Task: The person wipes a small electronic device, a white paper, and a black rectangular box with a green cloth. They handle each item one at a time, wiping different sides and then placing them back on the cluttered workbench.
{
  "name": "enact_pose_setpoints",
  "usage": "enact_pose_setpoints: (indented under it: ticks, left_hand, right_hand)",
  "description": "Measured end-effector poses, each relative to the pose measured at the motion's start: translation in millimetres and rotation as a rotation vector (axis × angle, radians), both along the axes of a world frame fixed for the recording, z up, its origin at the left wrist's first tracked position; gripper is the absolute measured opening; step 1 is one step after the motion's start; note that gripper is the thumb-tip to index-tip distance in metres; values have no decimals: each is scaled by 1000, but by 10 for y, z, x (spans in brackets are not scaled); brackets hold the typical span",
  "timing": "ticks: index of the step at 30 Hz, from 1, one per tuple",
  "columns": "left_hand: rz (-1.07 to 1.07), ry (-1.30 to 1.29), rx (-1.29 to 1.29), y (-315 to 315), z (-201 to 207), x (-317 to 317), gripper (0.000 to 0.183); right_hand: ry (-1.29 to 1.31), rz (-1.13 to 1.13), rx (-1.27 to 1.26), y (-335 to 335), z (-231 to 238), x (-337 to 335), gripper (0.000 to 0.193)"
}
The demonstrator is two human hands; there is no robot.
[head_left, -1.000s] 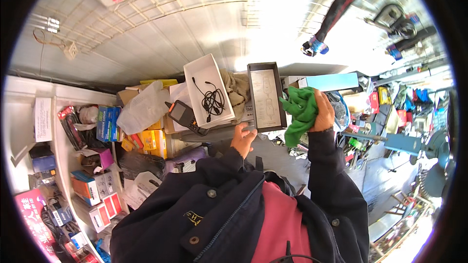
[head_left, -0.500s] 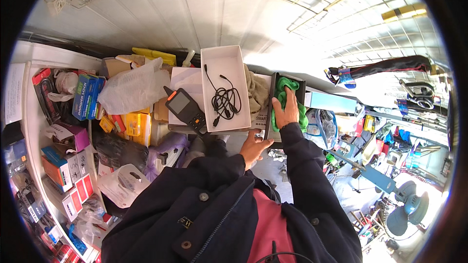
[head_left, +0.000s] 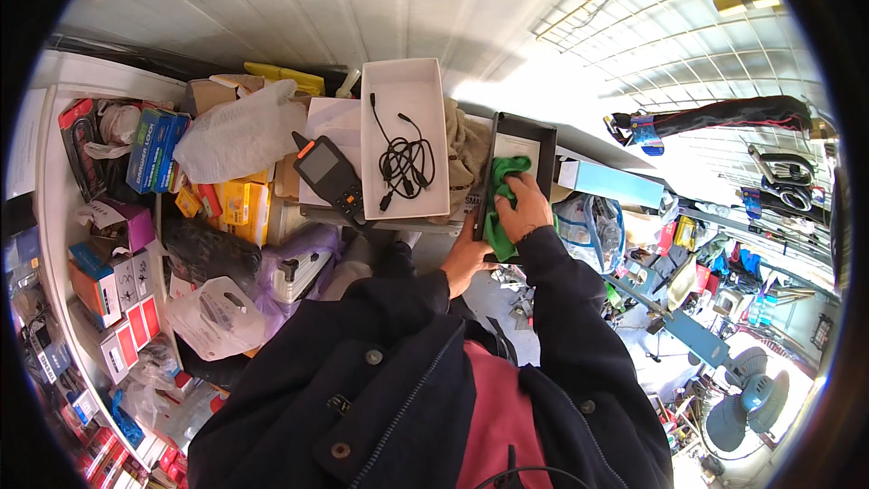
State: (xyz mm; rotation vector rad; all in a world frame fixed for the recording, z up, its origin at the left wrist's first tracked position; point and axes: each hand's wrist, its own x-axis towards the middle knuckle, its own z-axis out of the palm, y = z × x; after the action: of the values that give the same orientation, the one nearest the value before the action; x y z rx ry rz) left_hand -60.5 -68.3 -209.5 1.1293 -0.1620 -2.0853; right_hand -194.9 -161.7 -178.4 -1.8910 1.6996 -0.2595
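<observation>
A shallow black box (head_left: 549,154) with a pale inner bottom lies in front of me. Inside it, my right hand (head_left: 526,208) is closed on a crumpled green cloth (head_left: 500,234), pressing it along the left part. My left hand (head_left: 465,259) grips the near left corner of that box, its fingers lying along the outer side. To the left stands an open white box (head_left: 369,140) with a coiled black cable (head_left: 405,169) in it. Beside that rests a black handheld device (head_left: 329,177) with a screen, buttons and a stubby antenna.
Light blue box (head_left: 615,183) and a clear bag (head_left: 593,231) sit right of the black box. Beige cloth (head_left: 464,149) lies between the boxes. Shelves with packages (head_left: 118,285) fill the left. A fan (head_left: 747,389) stands at the lower right; wire grids hang above.
My right hand has bunched the green cloth and drawn it nearer, baring the box's far bottom. My left hand has moved up onto the box's near corner.
</observation>
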Motion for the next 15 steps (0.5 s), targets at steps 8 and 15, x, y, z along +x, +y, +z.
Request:
enact_pose_setpoints:
  ticks: [8, 15]
  left_hand:
    - [20, -24, -34, 101, -98, -37, 86]
    - [62, -76, -5, 82, 10, -80, 82]
  right_hand:
    - [-107, -2, 30, -45, 177, -227, 44]
    - [47, 12, -220, -518, -121, 99, 41]
